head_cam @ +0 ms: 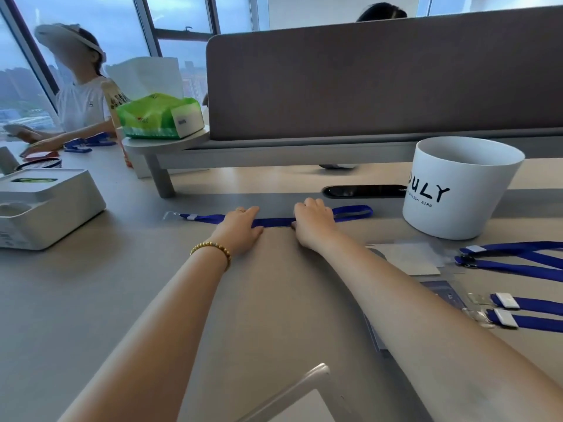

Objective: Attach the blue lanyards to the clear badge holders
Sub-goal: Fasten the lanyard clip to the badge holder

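Both hands, left point(242, 228) and right point(313, 222), lay flat, pressing a lanyard point(274, 221) stretched across the desk's point(91, 300) far side. Its clip point(170, 215) looked bare; pulling could drag it away.

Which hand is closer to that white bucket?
The right hand. It rests on the blue lanyard just left of the white bucket; the left hand lies farther left along the same strap.

**What can't be made out**

The flat blue fabric lanyard point(210, 218) disappears under both hands mid-length. The other blue lanyards point(518, 263) run off the right edge. The clear plastic badge holders point(408, 254) near the right forearm are partly covered by it and faint.
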Tool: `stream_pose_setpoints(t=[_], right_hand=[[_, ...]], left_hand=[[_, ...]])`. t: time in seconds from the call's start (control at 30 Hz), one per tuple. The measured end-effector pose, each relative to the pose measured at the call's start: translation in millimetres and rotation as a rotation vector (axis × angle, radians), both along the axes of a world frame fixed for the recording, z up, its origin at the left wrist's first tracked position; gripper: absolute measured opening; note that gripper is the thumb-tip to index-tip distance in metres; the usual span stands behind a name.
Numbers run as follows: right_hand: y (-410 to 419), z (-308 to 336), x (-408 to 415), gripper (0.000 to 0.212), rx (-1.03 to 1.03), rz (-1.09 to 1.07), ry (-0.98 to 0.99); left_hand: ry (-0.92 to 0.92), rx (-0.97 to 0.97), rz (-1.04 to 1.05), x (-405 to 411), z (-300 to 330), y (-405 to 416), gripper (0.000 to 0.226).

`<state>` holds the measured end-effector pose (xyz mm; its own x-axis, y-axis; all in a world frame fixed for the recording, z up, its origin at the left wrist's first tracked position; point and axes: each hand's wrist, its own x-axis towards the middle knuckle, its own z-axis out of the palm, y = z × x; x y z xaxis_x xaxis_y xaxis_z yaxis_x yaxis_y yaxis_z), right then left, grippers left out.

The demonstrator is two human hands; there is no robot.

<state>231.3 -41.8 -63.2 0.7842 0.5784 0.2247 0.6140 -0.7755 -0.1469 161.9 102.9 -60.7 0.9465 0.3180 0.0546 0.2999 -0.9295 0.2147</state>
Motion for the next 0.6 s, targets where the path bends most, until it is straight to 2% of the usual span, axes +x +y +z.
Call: stream_pose_setpoints(t=[0.1,0.23,0.4,0.5,0.6], right_hand=[[-9.9,4.3,-13.0,0.016,0.09,0.082,0.013],[-28.0,21.2,-42.4,0.016,0.451,0.153,0.016],[-63.4,47.9,-79.6,0.016,0.919,0.001,0.013],[-97.2,62.1,-100.6,0.019,1.083,-0.116,-0.006],[-145.1,68.2,-119.5,0.021,1.11,-0.246,-0.07]], left_hand=[[-0.016,0.056,0.02,-16.2,4.3,-5.0,0.036],[-0.082,0.006,0.048,-39.2,7.6,-12.1,0.025],[-0.343,-0.265,0.134,-77.9,27.3,-39.8,0.024],[-0.467,-0.376,0.146,-99.8,39.5,-60.9,0.025],[-0.542,-0.633,0.099,-116.1,49.3,-89.2,0.031]])
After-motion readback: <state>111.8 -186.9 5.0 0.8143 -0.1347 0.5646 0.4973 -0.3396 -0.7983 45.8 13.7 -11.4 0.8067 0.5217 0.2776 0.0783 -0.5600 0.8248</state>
